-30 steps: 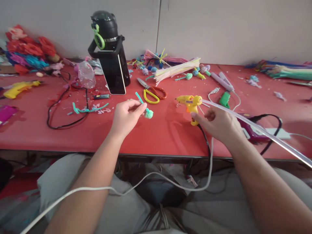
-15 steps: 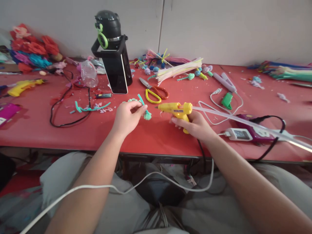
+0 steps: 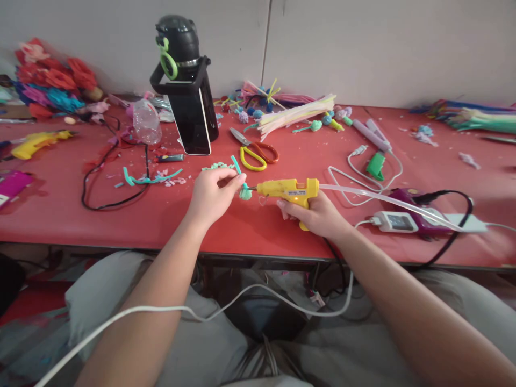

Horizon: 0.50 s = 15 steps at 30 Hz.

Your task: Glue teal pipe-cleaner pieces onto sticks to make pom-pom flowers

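Pinched between thumb and fingers of my left hand (image 3: pixel 214 194) is a turquoise pipe cleaner (image 3: pixel 236 164) with a small mint-green tuft (image 3: pixel 245 192) at its lower end. My right hand (image 3: pixel 312 212) is wrapped round the grip of a yellow hot glue gun (image 3: pixel 287 188), which points left. Its nozzle tip is at the tuft and seems to touch it. From the back of the gun a long clear glue stick (image 3: pixel 374 196) sticks out to the right. Mint-green snippets (image 3: pixel 220 166) lie just behind my left hand.
Scissors (image 3: pixel 258 153) lie behind the hands, left of a bundle of pale pipe cleaners (image 3: pixel 296 115). A phone (image 3: pixel 189 123) leans on a black bottle (image 3: pixel 177 43). To the right are a purple power strip (image 3: pixel 411 201) and cables; another yellow glue gun (image 3: pixel 40 143) lies far left.
My right hand has brought the glue gun left and slightly down, levelling it, so its nozzle now meets the tuft. My left hand has shifted only slightly right.
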Available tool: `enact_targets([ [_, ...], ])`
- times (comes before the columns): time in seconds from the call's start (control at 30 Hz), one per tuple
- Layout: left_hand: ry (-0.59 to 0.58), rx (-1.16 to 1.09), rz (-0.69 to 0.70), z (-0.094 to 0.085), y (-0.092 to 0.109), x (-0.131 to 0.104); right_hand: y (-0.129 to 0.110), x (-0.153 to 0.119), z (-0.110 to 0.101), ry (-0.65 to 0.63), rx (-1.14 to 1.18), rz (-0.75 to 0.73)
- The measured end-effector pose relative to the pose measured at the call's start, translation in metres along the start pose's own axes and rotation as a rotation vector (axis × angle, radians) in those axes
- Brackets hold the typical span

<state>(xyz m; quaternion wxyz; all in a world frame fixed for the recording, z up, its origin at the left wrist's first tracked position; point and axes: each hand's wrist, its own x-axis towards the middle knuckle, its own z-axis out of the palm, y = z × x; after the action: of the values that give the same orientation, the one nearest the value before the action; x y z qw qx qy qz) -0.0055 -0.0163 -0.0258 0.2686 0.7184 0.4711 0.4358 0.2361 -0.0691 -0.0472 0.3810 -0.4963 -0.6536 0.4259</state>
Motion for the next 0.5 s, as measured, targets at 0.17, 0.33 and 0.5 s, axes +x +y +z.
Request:
enact_targets([
  [0.17, 0.001, -0.024, -0.018, -0.0003, 0.0013, -0.0004, -0.0002, 0.0007, -0.0002, 0.002, -0.002, -0.035],
  [0.33, 0.004, -0.034, -0.039, -0.0007, 0.0012, -0.0001, -0.0005, 0.0009, -0.0001, 0.002, -0.008, -0.040],
  [0.5, -0.004, -0.047, -0.051, -0.0001, 0.0019, 0.0004, -0.0001, 0.0004, 0.0001, 0.002, -0.001, -0.029],
])
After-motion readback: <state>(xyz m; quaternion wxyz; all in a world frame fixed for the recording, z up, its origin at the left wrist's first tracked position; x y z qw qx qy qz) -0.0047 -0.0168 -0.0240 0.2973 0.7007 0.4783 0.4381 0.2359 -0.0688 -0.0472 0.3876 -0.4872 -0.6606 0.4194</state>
